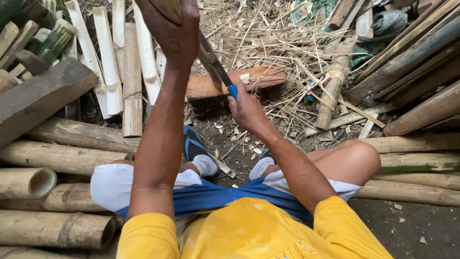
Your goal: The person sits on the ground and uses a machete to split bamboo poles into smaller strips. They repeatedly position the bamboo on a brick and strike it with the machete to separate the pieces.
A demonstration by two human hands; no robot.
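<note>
My left hand point(175, 29) is raised near the top of the view, closed around a pale bamboo piece point(168, 8) that runs out of frame. My right hand point(247, 111) grips the blue handle of a dark-bladed knife point(215, 64), whose blade slants up to the left against the bamboo piece. Beneath the blade lies a reddish wooden block point(249, 79) on the ground. I sit on the ground in a yellow shirt and blue-and-white shorts, knees apart.
Thick bamboo poles point(57, 156) lie stacked at my left and more poles point(412, 144) at my right. Split pale bamboo slats point(108, 57) lean at the upper left. Dry shavings and straw point(273, 38) cover the ground ahead. A grey plank point(38, 98) lies left.
</note>
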